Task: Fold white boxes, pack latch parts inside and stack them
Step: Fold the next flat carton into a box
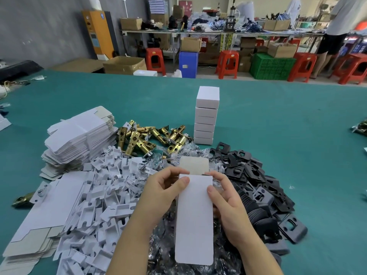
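1. while both hands hold it just above the heap of clear bags, the white box (pixel 194 217) is in mid-fold: a long flat panel faces the camera and its grey-lined end flap (pixel 194 165) stands open at the far end.
2. the left hand (pixel 164 190) pinches the box's upper left edge between thumb and curled fingers; the right hand (pixel 224 197) grips the upper right edge the same way, thumb on the front panel.
3. it looks like thin card: light, stiff along its creases, easily dented. holding it at the edges near the flap, as now, seems the safest grip.
4. whether anything is inside the box cannot be told from here.
5. just beyond, brass latch bolts (pixel 151 137) lie in a loose pile, black strike plates (pixel 256 181) spread to the right, and white card inserts (pixel 103 187) to the left.
6. flat unfolded blanks (pixel 79 135) sit stacked at the far left.
7. a stack of finished boxes (pixel 206 116) stands upright behind the parts on the green table (pixel 297 126).
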Demonstrator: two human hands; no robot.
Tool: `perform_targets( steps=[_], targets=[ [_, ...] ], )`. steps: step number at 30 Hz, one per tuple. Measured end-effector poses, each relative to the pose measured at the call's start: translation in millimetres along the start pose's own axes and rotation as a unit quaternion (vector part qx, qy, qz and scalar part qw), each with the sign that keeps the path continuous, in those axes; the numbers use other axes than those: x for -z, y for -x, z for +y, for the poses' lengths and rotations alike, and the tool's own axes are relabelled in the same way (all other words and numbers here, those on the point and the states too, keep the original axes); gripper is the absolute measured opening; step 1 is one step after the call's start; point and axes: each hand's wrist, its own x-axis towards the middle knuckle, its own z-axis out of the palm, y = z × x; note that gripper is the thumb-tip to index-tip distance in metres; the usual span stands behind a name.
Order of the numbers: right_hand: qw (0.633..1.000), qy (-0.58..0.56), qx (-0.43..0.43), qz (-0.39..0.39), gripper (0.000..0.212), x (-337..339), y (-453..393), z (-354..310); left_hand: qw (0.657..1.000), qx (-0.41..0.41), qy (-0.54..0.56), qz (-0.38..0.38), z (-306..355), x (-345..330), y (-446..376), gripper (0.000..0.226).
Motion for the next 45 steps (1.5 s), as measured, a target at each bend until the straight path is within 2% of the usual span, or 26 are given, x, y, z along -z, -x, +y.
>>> perform_targets(
  steps=[6, 11, 27, 34, 39, 45],
  targets=[
    [1.0, 0.006, -0.004, 0.0, 0.018, 3.0, -0.2, 0.2, 1.0, 0.003, -0.011, -0.017, 1.9, 1.2, -0.2, 0.014],
    [1.0, -0.014, 0.009, 0.023, 0.019, 4.3, -2.3, 3.1, 0.999, -0.011, -0.025, -0.029, 2.9, 1.6, -0.1, 0.015],
    [0.999, -0.024, -0.01, 0.02, 0.048, 3.3, -3.4, 3.5, 1.0, 0.0, -0.012, -0.015, 3.8, 5.2, -0.7, 0.017],
    [0.999, -0.029, -0.003, 0.022, 0.046, 2.6, -3.9, 5.4, 1.0, 0.009, -0.016, -0.017, 5.0, 5.7, -0.4, 0.015],
    [0.999, -0.035, 0.022, 0.005, 0.061, 1.5, -4.9, 4.9, 1.0, 0.005, -0.015, -0.015, 5.1, 6.1, -0.1, 0.006],
    [0.999, -0.032, 0.037, 0.024, 0.06, 0.7, -4.1, 3.6, 0.999, -0.007, -0.039, -0.016, 2.0, 6.7, -0.1, 0.007]
  ],
)
